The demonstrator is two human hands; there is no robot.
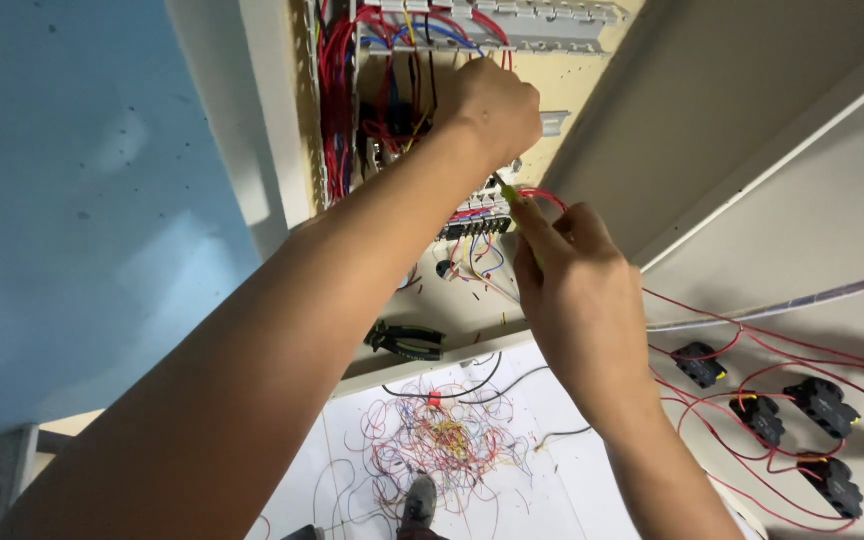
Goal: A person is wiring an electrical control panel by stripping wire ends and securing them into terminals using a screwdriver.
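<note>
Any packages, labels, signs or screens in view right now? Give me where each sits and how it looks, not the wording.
None that I can make out: only an open electrical cabinet with coloured wiring, black parts with yellow tabs on its door, and wire scraps on white sheets below.

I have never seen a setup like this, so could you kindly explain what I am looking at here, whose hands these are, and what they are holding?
This is one picture from a camera worn on a person's head, looking along their own bare arms into an open electrical cabinet. The left hand is closed and reaches up among the red, blue and yellow wires. The right hand grips a slim yellow-green tool, probably a screwdriver, with its tip at a row of terminals beside a red wire loop. A pair of pliers lies on the cabinet's bottom ledge. Below, on white sheets on the floor, is a tangle of wire offcuts. To the right, the open door carries black switch backs joined by red wires.
</note>
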